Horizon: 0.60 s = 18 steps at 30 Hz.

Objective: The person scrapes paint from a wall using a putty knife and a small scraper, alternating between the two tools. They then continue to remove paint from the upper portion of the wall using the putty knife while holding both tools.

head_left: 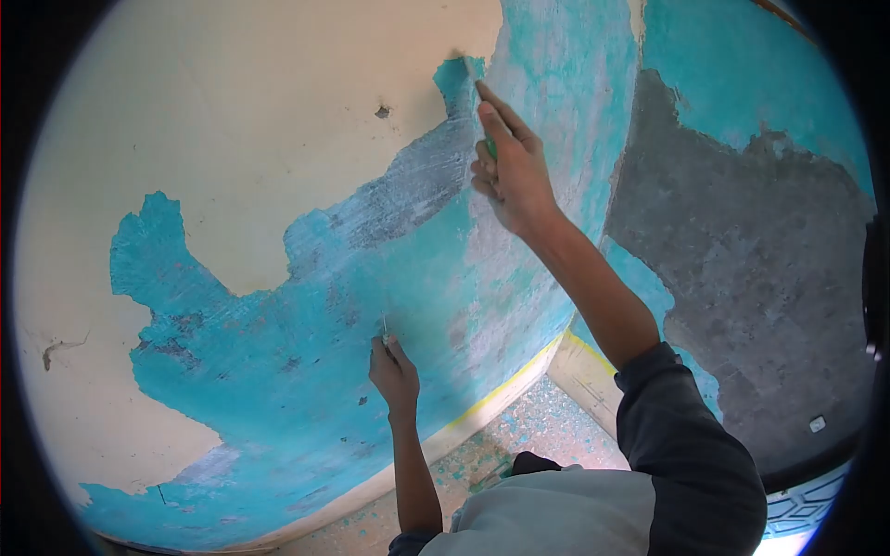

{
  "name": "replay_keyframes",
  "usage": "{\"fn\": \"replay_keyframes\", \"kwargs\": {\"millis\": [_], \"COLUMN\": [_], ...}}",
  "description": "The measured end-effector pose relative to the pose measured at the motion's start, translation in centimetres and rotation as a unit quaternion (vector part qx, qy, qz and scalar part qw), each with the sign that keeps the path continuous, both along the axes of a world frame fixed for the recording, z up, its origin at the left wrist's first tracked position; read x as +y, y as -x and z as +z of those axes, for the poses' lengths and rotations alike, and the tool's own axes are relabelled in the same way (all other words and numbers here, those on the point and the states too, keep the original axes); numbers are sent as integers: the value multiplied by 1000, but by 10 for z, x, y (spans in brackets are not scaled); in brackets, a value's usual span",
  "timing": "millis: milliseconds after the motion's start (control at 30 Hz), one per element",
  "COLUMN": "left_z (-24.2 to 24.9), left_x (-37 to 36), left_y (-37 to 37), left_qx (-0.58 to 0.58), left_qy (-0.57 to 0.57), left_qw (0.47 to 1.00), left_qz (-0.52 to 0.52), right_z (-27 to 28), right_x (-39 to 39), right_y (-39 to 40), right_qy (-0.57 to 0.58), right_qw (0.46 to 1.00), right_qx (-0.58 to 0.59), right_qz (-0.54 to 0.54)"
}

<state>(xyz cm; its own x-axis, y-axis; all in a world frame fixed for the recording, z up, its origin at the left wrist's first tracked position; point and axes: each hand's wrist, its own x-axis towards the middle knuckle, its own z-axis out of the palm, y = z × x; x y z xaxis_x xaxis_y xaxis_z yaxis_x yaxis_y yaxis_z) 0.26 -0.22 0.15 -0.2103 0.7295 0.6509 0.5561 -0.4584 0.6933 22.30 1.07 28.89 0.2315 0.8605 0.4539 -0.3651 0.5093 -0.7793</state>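
**My right hand [515,181] holds the scraper [473,70] against the wall's edge of cream coating [278,102]**

My right hand is closed around the scraper, index finger stretched along it, and a bit of green shows between my fingers. The tip points to eleven o'clock from that hand, at the top of a narrow turquoise strip [453,83] where the cream coating ends raggedly. At ten o'clock is a small dark hole [382,112] in the cream.

My left hand [396,375], at seven o'clock from my right, pinches a small object [386,331] with a thin tip, too small to identify; it is by the blue wall surface [306,371].

Farther out, a long grey streak [408,190] runs down towards eight o'clock from my right hand. Between three and four o'clock, past the corner, lies a big bare grey patch [742,259]. Near six o'clock, the floor [547,417] is scattered with blue flakes [530,428], below a yellow line [491,398] along the wall's foot.
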Motion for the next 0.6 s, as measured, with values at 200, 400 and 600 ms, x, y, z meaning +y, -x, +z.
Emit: {"fn": "replay_keyframes", "kwargs": {"millis": [200,400,600], "left_z": [1,-3,-2], "left_x": [-1,0,2], "left_y": [0,2,0], "left_qx": [-7,-5,-3], "left_qy": [16,24,-18], "left_qw": [1000,1000,1000], "left_qz": [-1,-4,7], "right_z": [11,9,8], "right_x": [22,5,-5], "right_y": [-26,-16,-5], "right_qy": [-31,-5,15], "right_qw": [996,1000,999], "right_qx": [58,5,-13], "right_qz": [-59,-20,27]}}
